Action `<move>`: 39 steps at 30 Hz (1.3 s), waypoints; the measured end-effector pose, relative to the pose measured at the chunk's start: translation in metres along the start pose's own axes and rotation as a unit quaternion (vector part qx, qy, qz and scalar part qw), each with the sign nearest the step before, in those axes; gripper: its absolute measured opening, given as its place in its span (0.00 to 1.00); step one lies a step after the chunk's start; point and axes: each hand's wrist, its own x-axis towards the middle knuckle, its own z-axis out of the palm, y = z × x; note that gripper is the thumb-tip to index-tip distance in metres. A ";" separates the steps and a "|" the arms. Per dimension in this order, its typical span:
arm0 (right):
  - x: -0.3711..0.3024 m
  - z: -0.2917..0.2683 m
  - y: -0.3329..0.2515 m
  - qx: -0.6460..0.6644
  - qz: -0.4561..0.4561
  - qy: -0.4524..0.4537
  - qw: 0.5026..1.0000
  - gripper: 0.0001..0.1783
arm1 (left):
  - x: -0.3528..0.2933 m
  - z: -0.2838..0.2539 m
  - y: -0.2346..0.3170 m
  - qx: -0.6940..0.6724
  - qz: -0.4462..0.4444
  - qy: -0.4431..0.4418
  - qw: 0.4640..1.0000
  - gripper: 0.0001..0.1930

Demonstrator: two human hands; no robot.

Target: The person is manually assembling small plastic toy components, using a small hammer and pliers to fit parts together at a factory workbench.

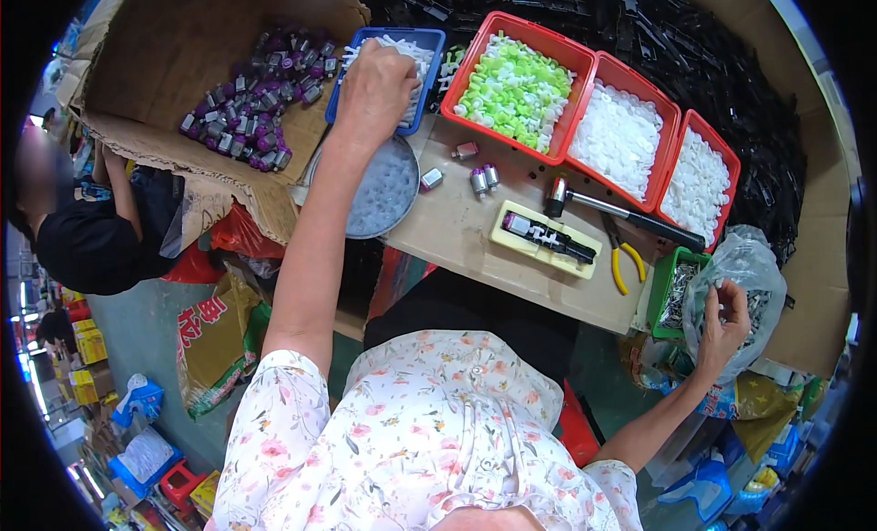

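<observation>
Head view: left hand [376,84] at white sticks [422,56], table's [448,216] far-left corner, right hand [722,325] at the bag [751,257], both grips unclear; light pinches should help.

At your lower left, you see large red characters [202,319] printed slantwise across a brown-gold sack [212,357] with green edging.

We had bright light, pale glints on the clear plastic bag [770,273] at the right hand [721,326], and bent edges farther out.
</observation>
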 end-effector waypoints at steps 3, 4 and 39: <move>0.002 0.002 0.005 0.006 -0.012 -0.013 1.000 0.08 | -0.001 0.001 -0.006 -0.009 0.002 0.012 1.000 0.05; 0.002 0.003 0.005 0.012 -0.013 -0.018 1.000 0.08 | -0.001 0.001 -0.005 -0.007 0.003 0.012 1.000 0.05; 0.005 0.031 -0.023 0.038 -0.062 -0.055 0.996 0.09 | -0.002 0.012 0.003 0.024 -0.032 -0.002 0.999 0.05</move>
